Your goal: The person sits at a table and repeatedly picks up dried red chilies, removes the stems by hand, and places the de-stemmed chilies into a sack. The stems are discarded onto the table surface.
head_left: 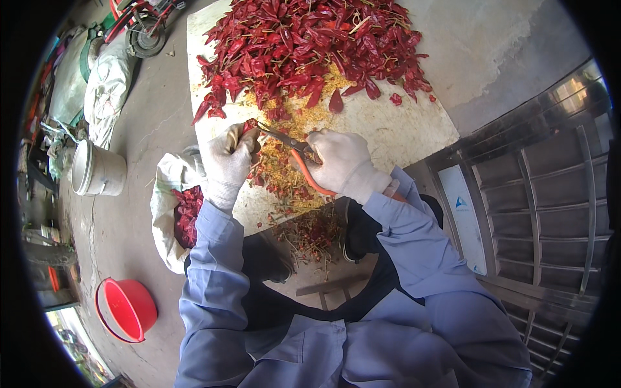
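Nearest were the blue sleeves (210,271) and the dark trousers (259,304), with the knees spread. Between the shoes lay a scatter of stems (314,236) and red scraps, on the floor (116,258) just below the near edge of a pale board (407,129). The right hand (343,161), in a white glove, was closed around the scissors (284,137); one orange handle stuck out below it and the blades pointed left. The left hand (228,161), also gloved, pinched a red pepper (249,125) in its fingertips, over the board. The blade tips were right at that pepper; whether they were parted could not be told.

Under the hands, yellow seeds (275,158) were strewn across the board. Left of it stood an open white sack (171,171) with red peppers (189,210) inside, and farther left a red bucket (139,307) lay tipped. Beyond the hands, a big pile (291,48) of dried peppers covered the board's far part. A white bucket (110,171) stood off to the left, and a wheel (147,39) showed farthest away.
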A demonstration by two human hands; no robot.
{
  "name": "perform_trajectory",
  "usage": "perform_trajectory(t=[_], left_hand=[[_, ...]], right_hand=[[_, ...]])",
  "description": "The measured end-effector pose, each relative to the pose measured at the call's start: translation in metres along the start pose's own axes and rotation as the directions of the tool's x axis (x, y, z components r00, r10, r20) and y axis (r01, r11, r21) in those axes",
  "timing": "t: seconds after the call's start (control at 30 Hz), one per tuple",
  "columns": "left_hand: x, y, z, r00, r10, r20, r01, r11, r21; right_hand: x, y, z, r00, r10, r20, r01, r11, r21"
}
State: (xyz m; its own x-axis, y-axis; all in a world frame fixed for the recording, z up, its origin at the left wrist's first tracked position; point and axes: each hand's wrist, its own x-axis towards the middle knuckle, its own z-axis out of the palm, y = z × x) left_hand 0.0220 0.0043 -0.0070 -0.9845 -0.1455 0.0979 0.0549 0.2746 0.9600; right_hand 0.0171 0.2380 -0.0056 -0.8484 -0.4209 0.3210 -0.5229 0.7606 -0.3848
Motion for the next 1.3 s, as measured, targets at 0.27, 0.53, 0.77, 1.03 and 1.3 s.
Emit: perform_trajectory(t=[0.27, 0.53, 0.77, 1.03, 1.3], left_hand=[[0.001, 0.001, 0.001, 1.000, -0.008, -0.015, 0.009, 0.998, 0.069], [0.001, -0.006, 0.000, 0.999, 0.049, -0.023, -0.047, 0.993, 0.109], [0.007, -0.024, -0.006, 0.960, 0.279, 0.009, -0.259, 0.881, 0.395], [0.002, -0.019, -0.002, 0.936, 0.345, 0.067, -0.330, 0.795, 0.510], [0.001, -0.014, 0.002, 0.926, 0.364, 0.098, -0.363, 0.789, 0.495]], right_hand=[[-0.001, 0.002, 0.004, 1.000, 0.006, -0.004, -0.006, 1.000, -0.024], [0.001, 0.000, 0.005, 1.000, -0.018, -0.005, 0.017, 0.998, -0.061], [-0.002, 0.000, 0.004, 1.000, -0.004, 0.024, 0.006, 0.998, -0.069], [-0.001, 0.000, 0.001, 0.989, 0.042, 0.142, -0.033, 0.998, -0.061], [0.000, -0.001, -0.003, 0.965, 0.073, 0.251, -0.066, 0.997, -0.037]])
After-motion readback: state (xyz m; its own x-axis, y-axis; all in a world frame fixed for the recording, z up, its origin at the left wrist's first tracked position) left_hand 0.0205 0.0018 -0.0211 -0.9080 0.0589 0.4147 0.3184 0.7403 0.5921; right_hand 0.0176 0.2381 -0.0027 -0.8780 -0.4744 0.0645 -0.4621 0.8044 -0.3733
